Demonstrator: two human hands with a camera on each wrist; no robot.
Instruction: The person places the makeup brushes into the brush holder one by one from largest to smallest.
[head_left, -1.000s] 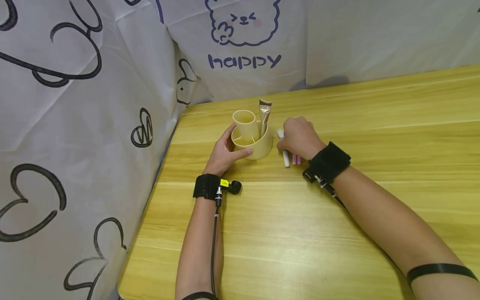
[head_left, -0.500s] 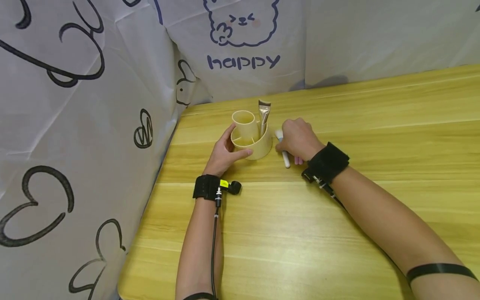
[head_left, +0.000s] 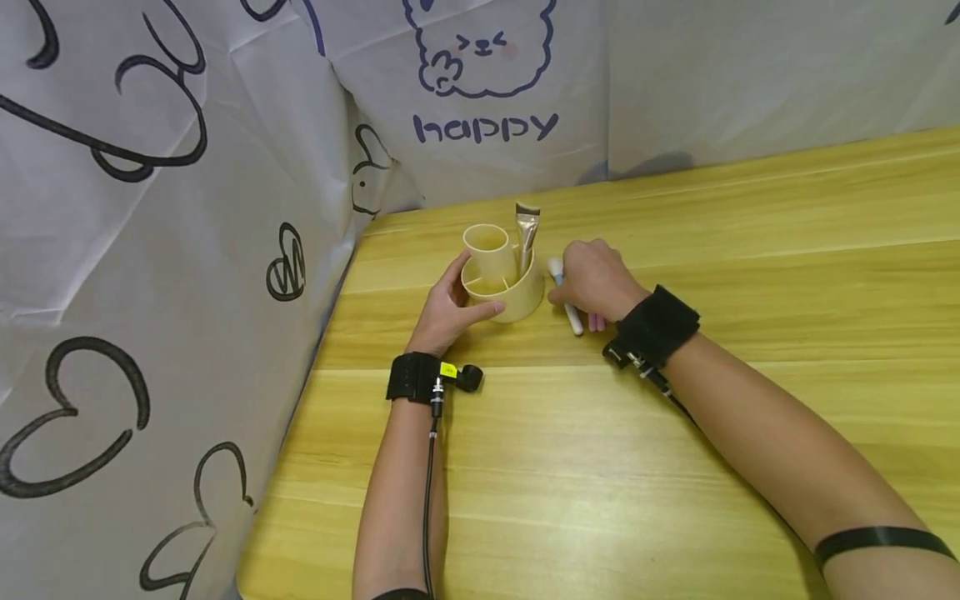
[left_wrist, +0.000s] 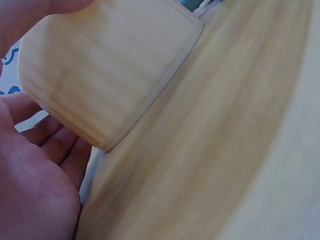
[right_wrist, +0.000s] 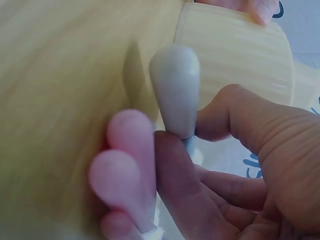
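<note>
A left hand (head_left: pixel 450 310) cups a cream holder (head_left: pixel 504 279), one brush (head_left: pixel 527 229) standing inside, near the table's (head_left: pixel 600 450) far left corner. Beside it, the right hand (head_left: pixel 596 279) pinches a white brush (head_left: pixel 564 293) lying among pink ones (right_wrist: pixel 127 165). Judged step: picking up; next, lift cleanly and stand it in a compartment. Bristles and pink brush count stay hidden.

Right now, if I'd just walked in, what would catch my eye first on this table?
Probably the cream round holder near the table's far left corner, gripped by the left hand, with a silver-ferruled brush standing in it. Just right of it, the right hand pinches a white-handled brush, pink handles lying alongside on the yellow wooden table.
</note>
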